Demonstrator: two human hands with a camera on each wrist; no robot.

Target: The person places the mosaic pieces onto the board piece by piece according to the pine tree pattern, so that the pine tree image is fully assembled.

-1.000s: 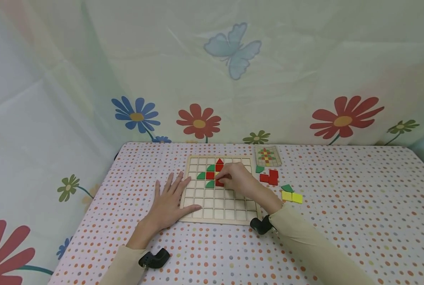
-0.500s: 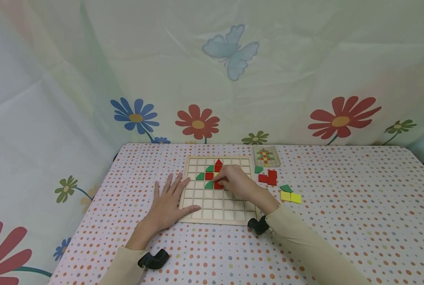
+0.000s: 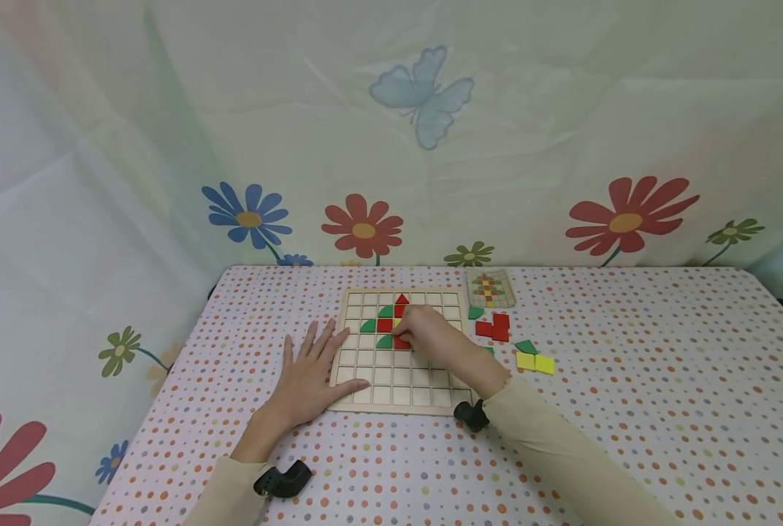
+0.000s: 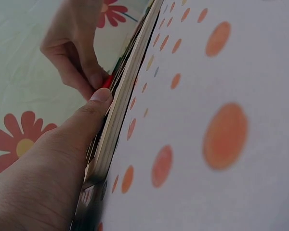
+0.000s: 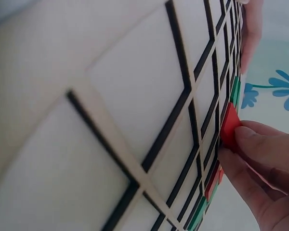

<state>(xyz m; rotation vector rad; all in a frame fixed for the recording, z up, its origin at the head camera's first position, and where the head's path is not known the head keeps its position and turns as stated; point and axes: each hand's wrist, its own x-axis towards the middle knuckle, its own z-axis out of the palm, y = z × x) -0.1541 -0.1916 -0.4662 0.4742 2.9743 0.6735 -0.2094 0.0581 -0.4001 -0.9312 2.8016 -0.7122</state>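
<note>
A wooden grid board (image 3: 401,397) lies on the table with red, green and yellow tiles in its upper cells. My left hand (image 3: 306,372) rests on the board's left edge, fingers spread and straight, the thumb on the lower left cells. Over the board's middle, my right hand (image 3: 440,340) pinches a red square tile (image 5: 229,126) between thumb and finger. In the right wrist view that tile sits tilted at a grid cell. Green quarter-round tiles (image 3: 368,326) and a red triangle (image 3: 402,299) lie in cells nearby. My right hand hides cells on the board's right side.
A pattern card (image 3: 490,288) lies beyond the board's upper right corner. Right of the board are loose red tiles (image 3: 500,327), yellow squares (image 3: 544,364) and green pieces (image 3: 526,346). A flowered curtain (image 3: 497,161) hangs behind the table.
The head view has shifted slightly. My right hand stays at nearly the same cell, its wrist turned a little, so a green piece beside it now shows. My left hand keeps its place.
</note>
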